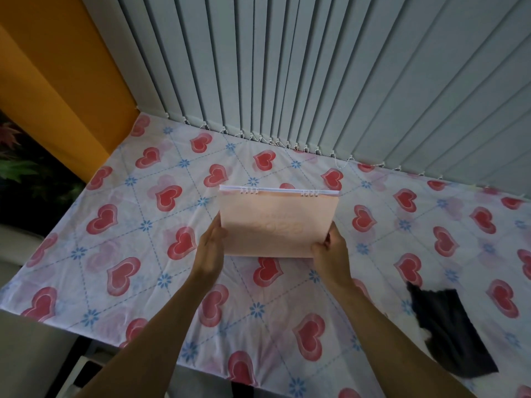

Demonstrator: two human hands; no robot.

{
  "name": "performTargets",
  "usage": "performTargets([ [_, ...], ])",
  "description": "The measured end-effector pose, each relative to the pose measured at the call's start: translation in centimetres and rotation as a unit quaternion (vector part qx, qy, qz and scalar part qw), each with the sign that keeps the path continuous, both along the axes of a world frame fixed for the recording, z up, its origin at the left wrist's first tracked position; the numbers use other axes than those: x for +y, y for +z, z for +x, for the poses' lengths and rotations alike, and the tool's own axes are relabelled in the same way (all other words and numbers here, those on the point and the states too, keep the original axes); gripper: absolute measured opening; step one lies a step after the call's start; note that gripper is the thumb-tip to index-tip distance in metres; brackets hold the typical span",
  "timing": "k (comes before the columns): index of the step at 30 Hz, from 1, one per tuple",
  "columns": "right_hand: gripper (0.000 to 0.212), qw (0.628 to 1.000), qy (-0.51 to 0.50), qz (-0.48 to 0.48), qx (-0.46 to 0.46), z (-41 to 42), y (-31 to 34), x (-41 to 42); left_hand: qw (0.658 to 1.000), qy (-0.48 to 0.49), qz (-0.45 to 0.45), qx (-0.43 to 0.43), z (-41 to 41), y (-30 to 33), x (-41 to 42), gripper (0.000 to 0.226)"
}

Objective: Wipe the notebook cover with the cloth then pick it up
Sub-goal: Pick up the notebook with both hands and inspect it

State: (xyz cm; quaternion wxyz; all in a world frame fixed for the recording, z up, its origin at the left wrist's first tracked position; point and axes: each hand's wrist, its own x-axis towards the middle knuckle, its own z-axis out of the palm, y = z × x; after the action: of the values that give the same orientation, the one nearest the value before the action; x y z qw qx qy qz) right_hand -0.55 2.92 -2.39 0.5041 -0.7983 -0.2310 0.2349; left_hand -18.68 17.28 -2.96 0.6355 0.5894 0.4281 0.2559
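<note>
A pale pink spiral-bound notebook (277, 222) is held up above the table, its wire binding along the top edge and its cover facing me. My left hand (210, 248) grips its lower left edge. My right hand (330, 251) grips its lower right corner, thumb on the cover. The dark cloth (448, 331) lies crumpled on the table at the right, apart from both hands.
The table carries a white sheet with red hearts and blue flowers (120, 231). Grey vertical blinds (316, 81) hang along the far edge. An orange wall (57, 81) stands at the left, with dark plant leaves (17, 168) beside it.
</note>
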Motion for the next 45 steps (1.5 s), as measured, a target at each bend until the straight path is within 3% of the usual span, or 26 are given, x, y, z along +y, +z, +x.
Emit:
performTargets([
  [13,0.039,0.994,0.055,-0.073,-0.067,0.3,-1.9,-1.7,0.996,-0.043,0.001,0.076,-1.6,-0.9,-1.1,0.055],
  [19,0.043,0.995,0.069,-0.058,-0.054,0.2,-1.9,-2.1,0.993,-0.066,0.028,0.093,-2.1,-0.5,-1.7,0.05],
  [22,0.047,0.996,0.072,-0.055,-0.021,0.1,-1.3,-2.2,0.993,-0.083,0.033,0.08,-2.1,0.4,-1.8,0.06],
  [28,0.058,0.999,0.025,0.045,-0.001,-0.6,3.1,-3.1,0.998,-0.038,0.047,0.019,-2.9,3.1,-1.6,0.063],
  [32,0.067,0.991,0.035,0.114,0.053,-1.4,5.9,-4.4,0.999,0.024,0.016,-0.038,-2.7,5.8,-2.4,0.036],
  [36,0.078,0.983,0.074,0.156,0.054,-2.5,7.9,-4.7,0.997,-0.016,0.025,-0.074,-2.2,7.5,-4.4,0.037],
  [38,0.08,0.981,0.069,0.171,0.061,-2.6,8.2,-4.5,0.998,-0.02,0.029,-0.054,-0.7,6.9,-2.7,0.04],
  [41,0.084,0.981,0.033,0.182,0.065,-2.0,8.5,-4.1,0.996,-0.066,-0.055,-0.022,1.8,6.8,0.7,0.039],
  [45,0.089,0.978,-0.002,0.199,0.069,1.0,9.3,-3.2,0.998,-0.033,0.037,-0.048,4.3,9.9,-1.6,0.039],
])
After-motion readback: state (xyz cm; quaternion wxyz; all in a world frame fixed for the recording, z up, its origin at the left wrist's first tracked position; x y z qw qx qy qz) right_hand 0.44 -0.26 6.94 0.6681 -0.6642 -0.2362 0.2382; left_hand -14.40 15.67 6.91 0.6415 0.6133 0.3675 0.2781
